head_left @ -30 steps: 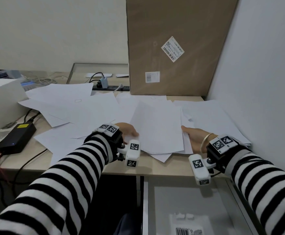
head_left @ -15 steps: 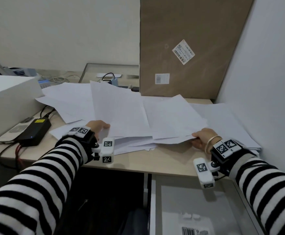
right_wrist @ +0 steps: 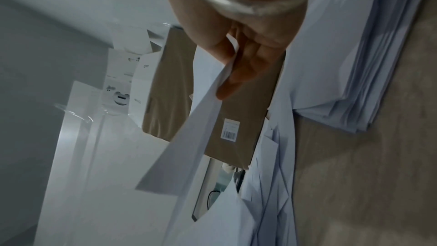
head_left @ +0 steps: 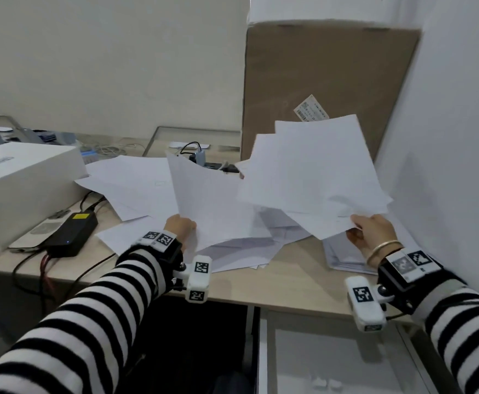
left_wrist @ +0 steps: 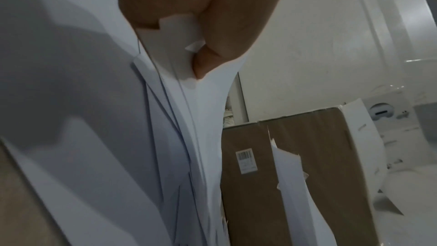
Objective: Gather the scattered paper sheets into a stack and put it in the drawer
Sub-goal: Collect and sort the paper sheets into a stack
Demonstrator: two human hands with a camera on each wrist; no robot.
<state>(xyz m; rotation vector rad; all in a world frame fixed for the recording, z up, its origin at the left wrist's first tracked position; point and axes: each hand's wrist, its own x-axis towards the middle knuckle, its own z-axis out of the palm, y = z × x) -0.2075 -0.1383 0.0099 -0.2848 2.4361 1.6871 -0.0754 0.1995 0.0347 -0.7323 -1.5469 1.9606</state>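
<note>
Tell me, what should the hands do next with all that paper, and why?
Probably bring the two bunches together. The left hand pinches one tilted bunch of sheets, the right hand another bunch, apart and fanned unevenly. Joining them would start one stack; more loose sheets lie on the desk.

Left hand grip on paper sheets

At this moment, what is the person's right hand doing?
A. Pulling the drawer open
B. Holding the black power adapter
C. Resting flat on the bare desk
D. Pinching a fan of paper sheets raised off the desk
D: the right hand pinches the near edge of a fan of paper sheets lifted above the desk, its thumb on top and its fingers under the paper in the right wrist view.
</note>
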